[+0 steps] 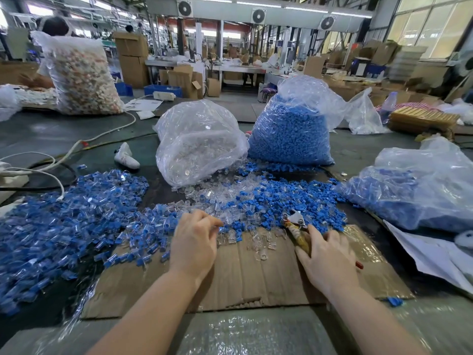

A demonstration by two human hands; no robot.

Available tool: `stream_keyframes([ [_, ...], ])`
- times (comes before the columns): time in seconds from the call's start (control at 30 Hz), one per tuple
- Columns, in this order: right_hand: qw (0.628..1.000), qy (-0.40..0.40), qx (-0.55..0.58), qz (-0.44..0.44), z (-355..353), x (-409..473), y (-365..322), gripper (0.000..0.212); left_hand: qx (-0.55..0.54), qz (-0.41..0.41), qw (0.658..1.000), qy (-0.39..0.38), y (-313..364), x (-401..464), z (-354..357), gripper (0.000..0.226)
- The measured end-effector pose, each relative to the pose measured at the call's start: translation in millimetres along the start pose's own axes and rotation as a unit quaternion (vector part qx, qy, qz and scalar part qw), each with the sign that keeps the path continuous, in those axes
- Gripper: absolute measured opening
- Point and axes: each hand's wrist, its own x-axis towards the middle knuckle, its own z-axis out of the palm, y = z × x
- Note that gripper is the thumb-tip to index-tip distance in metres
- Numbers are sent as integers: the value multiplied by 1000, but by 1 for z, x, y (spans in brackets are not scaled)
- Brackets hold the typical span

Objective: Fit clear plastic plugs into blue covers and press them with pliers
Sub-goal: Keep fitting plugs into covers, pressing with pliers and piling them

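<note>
Working off the cardboard sheet (pixel 238 272) as reference. Left hand (pixel 194 242) at its far-left edge, fingers curled down into the mixed loose pile of blue covers (pixel 279 201) and clear plugs (pixel 220 198); can't tell if it has actually pinched one. Right hand (pixel 327 254) on the sheet's right side, palm down, fingers curled over the wrapped handles of the pliers (pixel 294 224), whose metal head points away into the blue pile. Few stray clear plugs lie on the sheet between the hands. Left of the sheet: big heap of fitted blue-and-clear pieces (pixel 66 226). Beyond it: bag of clear plugs (pixel 199 142), bag of blue covers (pixel 289 134) beside it. Right of it: another part-filled bag (pixel 414 190), white paper (pixel 430 249). White cable (pixel 51 165) crosses far left.
</note>
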Motion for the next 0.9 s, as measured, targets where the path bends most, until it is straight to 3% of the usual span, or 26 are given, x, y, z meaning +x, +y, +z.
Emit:
stream_keyframes([
  [0.17,1000,5,-21,0,-4,0,-2,62,60,12,996,-70,13,-8,25,44],
  [0.3,993,86,36,-75,-6,-2,-19,46,48,-20,997,-57,19,-10,34,37],
  [0.53,970,71,121,-200,6,0,-63,25,-37,-25,999,-2,15,-15,32,33],
  [0.9,987,41,96,-121,13,14,-100,28,-136,-56,989,35,16,-14,26,16],
])
